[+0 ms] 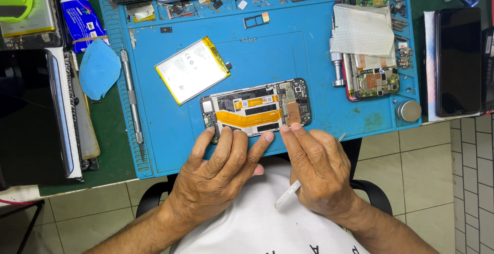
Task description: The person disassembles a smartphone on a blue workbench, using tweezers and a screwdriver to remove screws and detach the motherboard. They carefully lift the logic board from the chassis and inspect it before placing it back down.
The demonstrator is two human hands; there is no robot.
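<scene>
An opened phone (pixel 256 108) with an orange flex cable and bare circuit boards lies on the blue work mat (pixel 309 63). My left hand (pixel 218 169) rests at the phone's near edge, fingertips touching its lower left side. My right hand (pixel 316 166) presses fingertips on the phone's lower right edge and holds thin metal tweezers (pixel 287 194), whose tip pokes out past the hand. A white and yellow battery (pixel 192 69) lies loose on the mat, up and left of the phone.
A second opened red-framed phone (pixel 371 76) under a white cloth lies at the mat's right. A screwdriver (pixel 131 97) lies along the mat's left side, beside a blue pick (pixel 99 68). Dark phones sit far left and right (pixel 458 61). Small parts line the mat's top.
</scene>
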